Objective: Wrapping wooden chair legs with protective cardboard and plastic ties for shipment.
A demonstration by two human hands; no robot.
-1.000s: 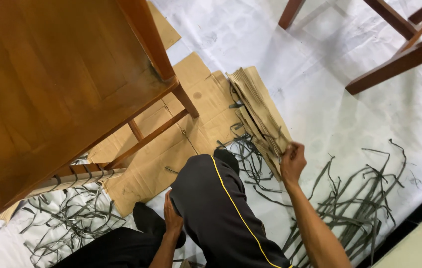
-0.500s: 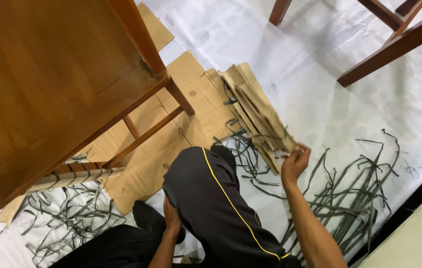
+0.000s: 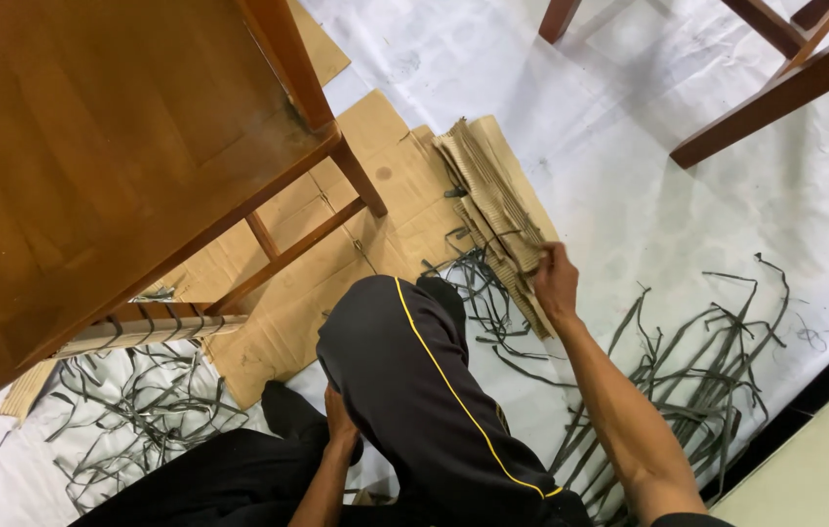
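Right now my right hand (image 3: 556, 283) is stretched out ahead of my raised knee (image 3: 404, 351), resting on the near end of a stack of corrugated cardboard strips (image 3: 492, 200). The fingers curl down onto the top pieces, so I read the hand as closed on the stack, though the fingertips are turned away from the camera and I cannot tell how many strips they pinch. The stack lies on the flattened cardboard sheet (image 3: 336, 263) near that sheet's right edge, with its long axis running from my hand up and slightly left, away from me. So the bulk of it lies beyond the grip, not under it.

My left hand (image 3: 339, 429) is tucked low beside the knee, close against the dark trouser leg; its fingers are mostly hidden and I cannot tell whether it is clenched or loose. It sits well apart from the stack, so the right hand is by far the nearer of the 2.

Loose grey strips (image 3: 697, 390) are scattered over the white floor covering (image 3: 648, 195) to the right of my forearm, and more grey strips (image 3: 131, 410) lie toward the left edge. A wooden table (image 3: 92, 146) overhangs the cardboard sheet at the left, and the legs of a wooden chair (image 3: 775, 68) show at the far right corner.
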